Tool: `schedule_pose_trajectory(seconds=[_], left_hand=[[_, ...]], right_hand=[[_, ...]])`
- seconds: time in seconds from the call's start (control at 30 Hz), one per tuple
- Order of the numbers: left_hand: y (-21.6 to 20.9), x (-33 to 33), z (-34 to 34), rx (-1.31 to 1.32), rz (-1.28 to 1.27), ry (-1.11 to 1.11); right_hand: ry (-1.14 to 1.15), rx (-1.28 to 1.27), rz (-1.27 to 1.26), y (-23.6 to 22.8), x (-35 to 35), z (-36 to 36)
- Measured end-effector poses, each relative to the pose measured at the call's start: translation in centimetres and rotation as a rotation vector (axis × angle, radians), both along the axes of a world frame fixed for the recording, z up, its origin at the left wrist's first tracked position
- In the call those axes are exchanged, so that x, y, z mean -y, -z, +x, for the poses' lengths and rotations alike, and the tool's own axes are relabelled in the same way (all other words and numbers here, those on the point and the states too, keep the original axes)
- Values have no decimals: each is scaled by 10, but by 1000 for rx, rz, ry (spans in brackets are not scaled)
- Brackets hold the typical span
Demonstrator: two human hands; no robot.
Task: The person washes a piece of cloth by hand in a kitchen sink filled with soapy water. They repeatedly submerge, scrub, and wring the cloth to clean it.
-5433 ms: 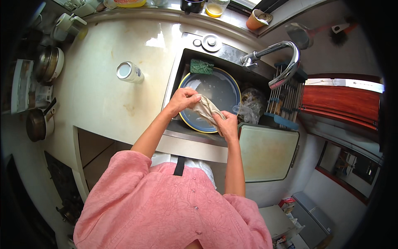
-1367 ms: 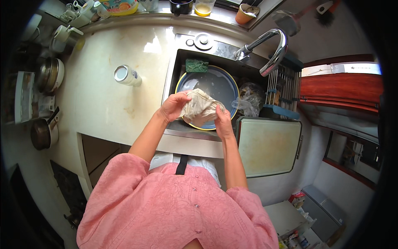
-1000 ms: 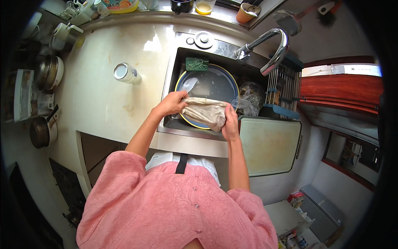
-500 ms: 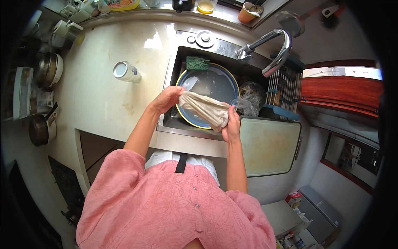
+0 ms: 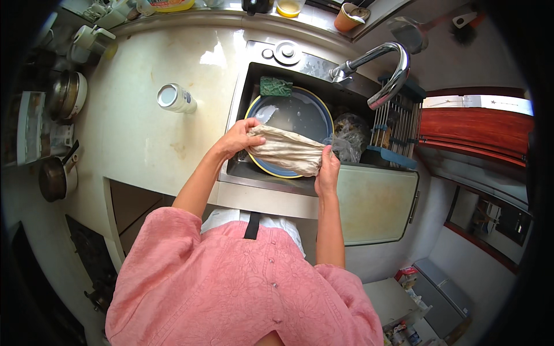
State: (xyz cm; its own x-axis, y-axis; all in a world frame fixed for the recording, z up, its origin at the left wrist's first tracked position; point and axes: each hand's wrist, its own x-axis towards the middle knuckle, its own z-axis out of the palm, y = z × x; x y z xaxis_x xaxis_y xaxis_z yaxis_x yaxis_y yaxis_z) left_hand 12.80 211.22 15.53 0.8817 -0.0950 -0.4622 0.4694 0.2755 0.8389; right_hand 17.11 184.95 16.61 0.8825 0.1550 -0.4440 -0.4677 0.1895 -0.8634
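Here are both hands, out over the sink (image 5: 239, 172), with a cloth strung between them! The left hand (image 5: 238, 140) pinches one end, thumb laid over the top; the right hand (image 5: 327, 170) grips the other, fingers curled under, thumb up. The cloth (image 5: 285, 150) is off-white, creased lengthwise, spanning the near half of a basin (image 5: 271, 168), though how high above it I can't tell.

The basin, blue with a yellow rim, holds cloudy water. At the sink's far left corner, a green sponge (image 5: 276, 86) sits right by that rim. Along the right side, a clear bag (image 5: 350, 135), then a wire rack (image 5: 392, 127) at the right edge, the tap (image 5: 398, 75) arching from the far edge. Off the near right corner, there's the board (image 5: 372, 205)!

Left of the sink, a jar (image 5: 178, 98) stands on the bench (image 5: 144, 138), and beyond the bench's far edge, an orange pot (image 5: 346, 20).
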Motion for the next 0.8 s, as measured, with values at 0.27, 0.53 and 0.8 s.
schedule_pose_trajectory(seconds=[0.27,0.53,0.8], left_hand=[[28,-14,-4,-11,391,17],[6,4,2,-102,-701,-328],[-12,7,-6,-22,-996,-298]], right_hand=[[28,-122,72,-13,-5,-5],[50,-218,182,-15,-5,-5],[51,-307,431,-11,-4,-1]])
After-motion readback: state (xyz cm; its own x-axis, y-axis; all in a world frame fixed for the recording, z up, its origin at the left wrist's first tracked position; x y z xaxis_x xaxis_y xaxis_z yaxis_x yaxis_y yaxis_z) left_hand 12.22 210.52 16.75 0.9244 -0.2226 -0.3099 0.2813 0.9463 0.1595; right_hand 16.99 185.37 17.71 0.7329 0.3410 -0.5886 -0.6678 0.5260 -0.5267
